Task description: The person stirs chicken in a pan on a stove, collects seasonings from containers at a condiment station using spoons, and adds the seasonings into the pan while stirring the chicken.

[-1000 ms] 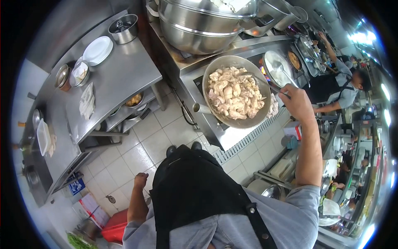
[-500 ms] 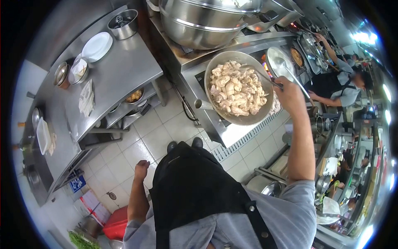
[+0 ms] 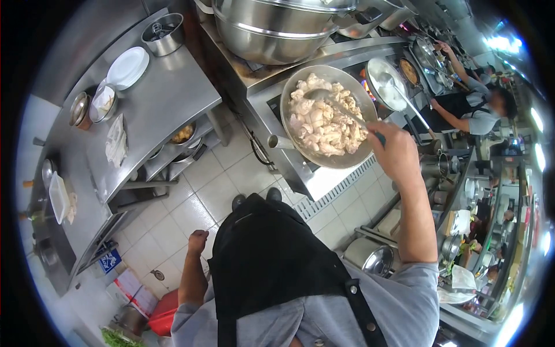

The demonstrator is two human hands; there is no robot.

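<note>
My right hand (image 3: 396, 149) is closed round the handle of a metal ladle (image 3: 346, 111). The ladle's bowl lies on pale chunks of chicken (image 3: 326, 127), towards the far side of a large wok (image 3: 287, 130). This wok sits on the stove and has a hollow metal handle (image 3: 279, 142) pointing left. Away from the stove, over the floor, my left hand (image 3: 198, 242) hangs with its fingers curled in; nothing shows in it.
A big steel pot (image 3: 277, 32) stands behind the wok. To its right, a white-looking pan (image 3: 386, 87) holds another long-handled ladle (image 3: 411, 107). A steel table (image 3: 165, 87) with plates (image 3: 128, 68) is on the left. A co-worker (image 3: 462, 110) stands at the far right.
The ladle has moved from the wok's right side further in over the chicken, its bowl now showing. My right hand has shifted slightly left and down. My left hand has hardly moved.
</note>
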